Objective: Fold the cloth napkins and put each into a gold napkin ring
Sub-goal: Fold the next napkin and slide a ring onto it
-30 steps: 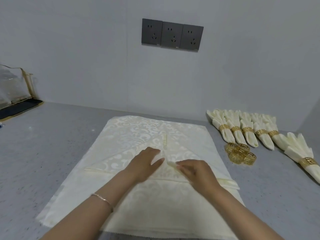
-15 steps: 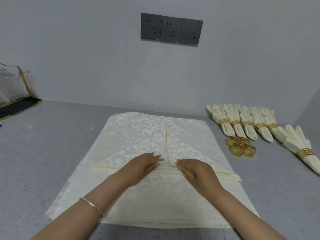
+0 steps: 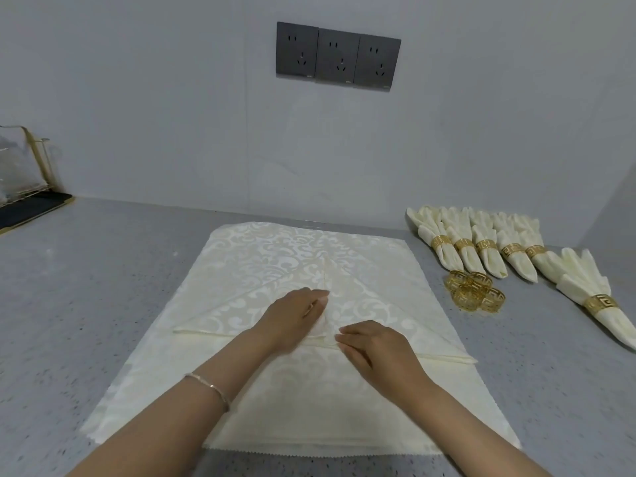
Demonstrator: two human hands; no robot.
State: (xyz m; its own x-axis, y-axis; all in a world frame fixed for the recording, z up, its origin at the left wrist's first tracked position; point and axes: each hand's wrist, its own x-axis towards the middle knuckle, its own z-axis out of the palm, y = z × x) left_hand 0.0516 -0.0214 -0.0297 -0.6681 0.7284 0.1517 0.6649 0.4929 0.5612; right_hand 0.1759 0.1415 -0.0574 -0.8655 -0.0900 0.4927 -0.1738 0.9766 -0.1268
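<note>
Grey counter [image 3: 86,287] w/ napkin stack [image 3: 241,270], ringed napkins [image 3: 481,242], loose rings [image 3: 475,294], black tray [image 3: 31,208].

Wire rack [image 3: 21,173] and rightmost napkin [image 3: 585,287] partly off-frame.

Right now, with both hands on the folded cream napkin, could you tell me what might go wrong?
1. The folded cream damask napkin lies on a stack of flat cream napkins; gathering it may drag the sheet beneath along.
2. Its flaps meet at a centre seam near the left hand and right hand; lifting them could let the folds open.
3. The loose gold napkin rings sit near the stack's right edge; a forearm might knock them.
</note>
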